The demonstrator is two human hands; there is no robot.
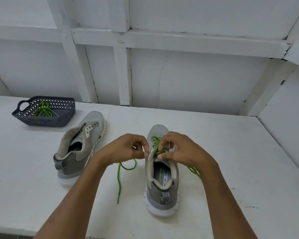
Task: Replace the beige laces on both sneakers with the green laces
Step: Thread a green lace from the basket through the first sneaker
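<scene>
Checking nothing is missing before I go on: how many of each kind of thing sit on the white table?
Grey sneakers: 2, the unlaced sneaker and the sneaker being laced.
Dark blue basket: 1.
Green laces: 2, the threaded lace and the lace bundle in that basket.
Total: 5. No beige laces in view.

Reaching forward with both forearms, wrists angled inward; pinching green lace (118, 176) with curled fingers of left hand (128, 149) and right hand (179, 150).

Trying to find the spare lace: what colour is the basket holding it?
The basket is dark blue-grey, best seen in the head view.
</scene>
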